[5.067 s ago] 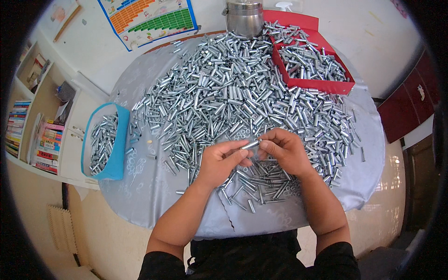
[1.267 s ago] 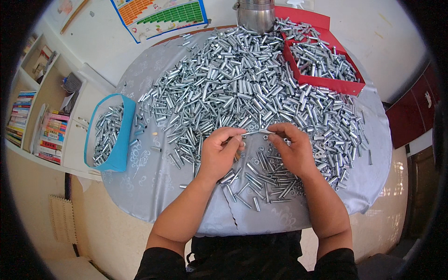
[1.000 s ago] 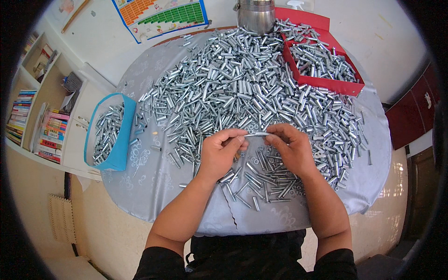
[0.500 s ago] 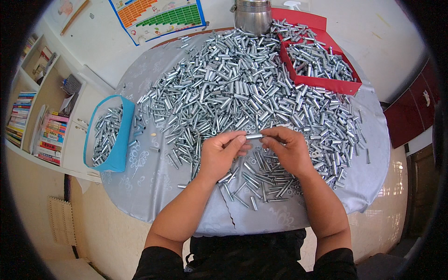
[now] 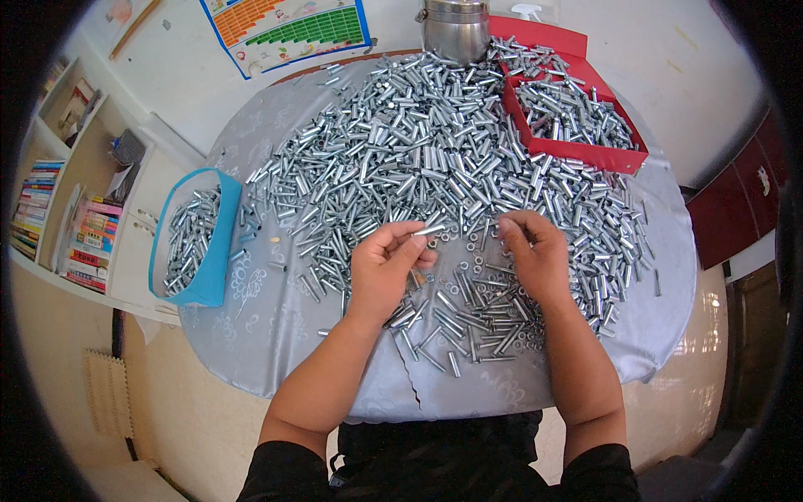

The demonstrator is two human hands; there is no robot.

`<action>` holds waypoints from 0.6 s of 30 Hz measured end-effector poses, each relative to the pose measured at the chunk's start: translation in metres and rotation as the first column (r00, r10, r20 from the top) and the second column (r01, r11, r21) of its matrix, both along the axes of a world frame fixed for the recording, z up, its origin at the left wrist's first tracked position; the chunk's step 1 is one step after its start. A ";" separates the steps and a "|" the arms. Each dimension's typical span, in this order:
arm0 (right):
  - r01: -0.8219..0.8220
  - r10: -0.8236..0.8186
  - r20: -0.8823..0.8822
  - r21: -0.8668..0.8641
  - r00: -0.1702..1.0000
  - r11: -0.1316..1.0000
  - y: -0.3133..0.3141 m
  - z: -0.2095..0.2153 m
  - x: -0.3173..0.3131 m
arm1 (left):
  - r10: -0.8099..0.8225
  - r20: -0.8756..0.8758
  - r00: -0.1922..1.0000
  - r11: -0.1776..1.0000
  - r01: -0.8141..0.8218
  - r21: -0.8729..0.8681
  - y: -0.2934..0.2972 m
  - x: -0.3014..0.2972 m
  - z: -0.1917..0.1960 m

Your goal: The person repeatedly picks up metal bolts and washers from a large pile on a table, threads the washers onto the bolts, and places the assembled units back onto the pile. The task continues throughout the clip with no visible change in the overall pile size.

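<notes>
My left hand (image 5: 386, 266) pinches a short shiny metal sleeve (image 5: 429, 231) between thumb and fingers, its free end pointing right. A little to the right, my right hand (image 5: 535, 251) hovers by the pile with thumb and fingertips drawn together; whatever they hold, if anything, is too small to make out. Loose nuts (image 5: 478, 261) lie between the two hands. Below them, long thin bolts (image 5: 502, 335) and several sleeves are spread near the table's front. A large heap of metal sleeves and bolts (image 5: 401, 142) fills the table beyond both hands.
A light blue bin (image 5: 219, 259) of metal parts stands at the table's left, and a red box (image 5: 585, 151) of them at the back right. A steel pot (image 5: 456, 33) stands at the far edge. The silver tablecloth (image 5: 293, 360) has a tear at the front. Bookshelves (image 5: 79, 192) rise on the left.
My right hand has let go of the sleeve's right end and moved slightly right. My left hand now holds the sleeve alone, shifted a little left and tilted upward.
</notes>
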State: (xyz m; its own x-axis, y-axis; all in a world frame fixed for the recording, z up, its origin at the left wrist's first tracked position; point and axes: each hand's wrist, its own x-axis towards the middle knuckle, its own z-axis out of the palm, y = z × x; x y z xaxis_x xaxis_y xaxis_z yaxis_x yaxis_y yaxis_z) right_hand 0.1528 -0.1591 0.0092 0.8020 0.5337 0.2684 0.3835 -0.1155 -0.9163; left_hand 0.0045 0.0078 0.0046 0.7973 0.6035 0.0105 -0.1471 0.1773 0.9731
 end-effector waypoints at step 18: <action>0.151 -0.038 0.413 -0.245 0.910 0.958 -0.016 0.010 0.019 | 0.067 0.020 0.998 0.997 -0.066 -0.034 0.001 -0.002 0.005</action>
State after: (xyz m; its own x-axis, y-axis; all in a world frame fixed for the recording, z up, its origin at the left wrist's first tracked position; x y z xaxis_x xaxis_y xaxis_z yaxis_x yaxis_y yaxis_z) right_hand 0.1723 -0.1756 0.0196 0.7065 0.5573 0.4362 0.6857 -0.3867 -0.6166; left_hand 0.0024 0.0087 0.0094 0.7552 0.6555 0.0060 -0.1800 0.1985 0.9634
